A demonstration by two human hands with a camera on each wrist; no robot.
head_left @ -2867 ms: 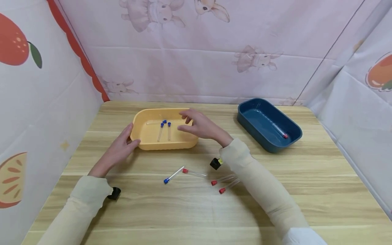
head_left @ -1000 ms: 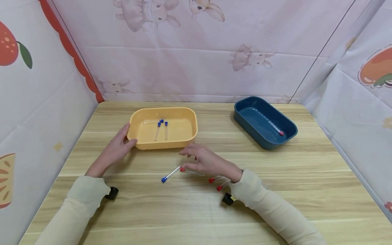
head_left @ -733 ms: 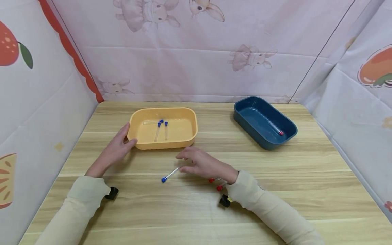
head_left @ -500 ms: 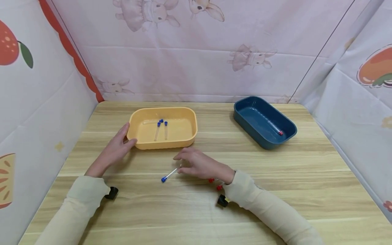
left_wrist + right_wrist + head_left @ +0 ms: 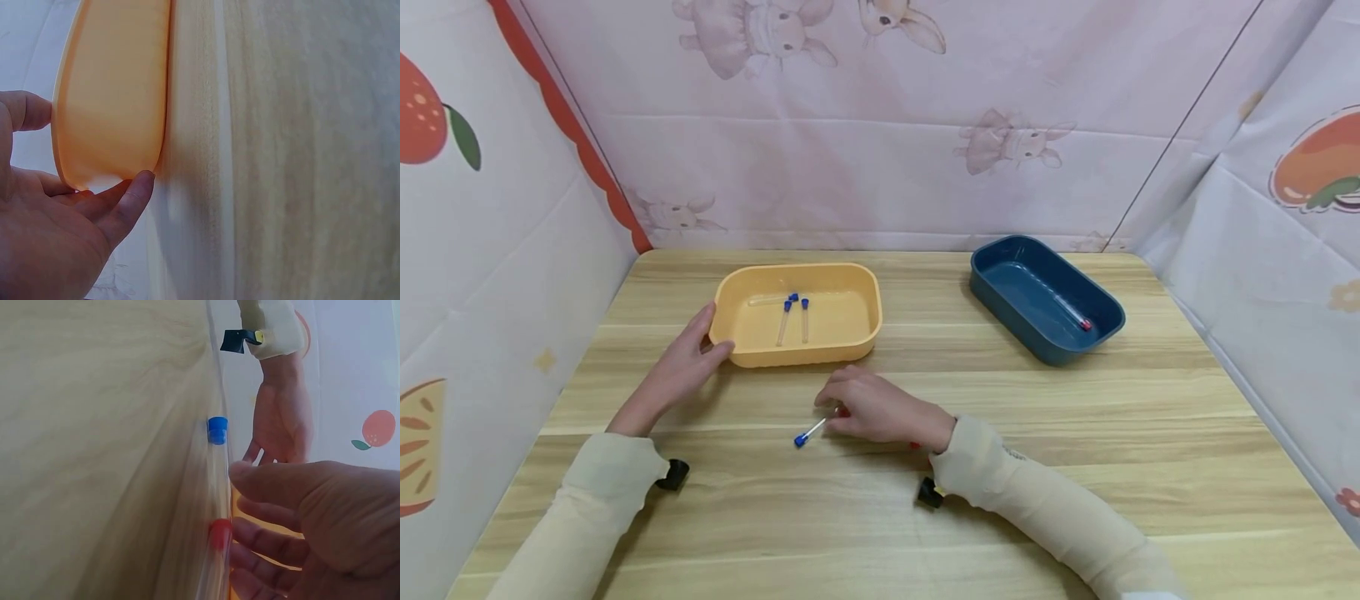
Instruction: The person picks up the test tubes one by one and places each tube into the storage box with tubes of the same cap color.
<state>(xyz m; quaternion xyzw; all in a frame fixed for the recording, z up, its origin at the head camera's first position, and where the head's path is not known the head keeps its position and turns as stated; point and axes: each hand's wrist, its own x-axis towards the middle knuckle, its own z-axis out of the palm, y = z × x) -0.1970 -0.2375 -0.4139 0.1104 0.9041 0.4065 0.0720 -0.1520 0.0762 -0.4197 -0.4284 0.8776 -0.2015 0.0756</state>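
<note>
My left hand (image 5: 681, 367) holds the left end of the yellow tray (image 5: 805, 357), thumb and fingers spread around its corner. Three blue-capped tubes (image 5: 785, 321) lie inside. In front of the tray, my right hand (image 5: 880, 407) hovers palm down over a blue-capped tube (image 5: 808, 434), thumb and fingertips apart around its clear end. In the right wrist view the thumb lies beside that tube, and no pinch shows. A red-capped tube (image 5: 220, 536) lies partly under this hand. Another red cap (image 5: 914, 445) peeks out by the right wrist.
A dark blue tray (image 5: 1022, 321) stands at the back right with a red-capped tube (image 5: 1084, 324) in it. Printed cloth walls (image 5: 850, 183) close the table's back and sides. Small black wrist devices (image 5: 929, 493) hang under both cuffs.
My right hand has left the yellow tray's right end and come down over the loose tubes, then edged left toward the blue-capped one. My left hand stays on the tray.
</note>
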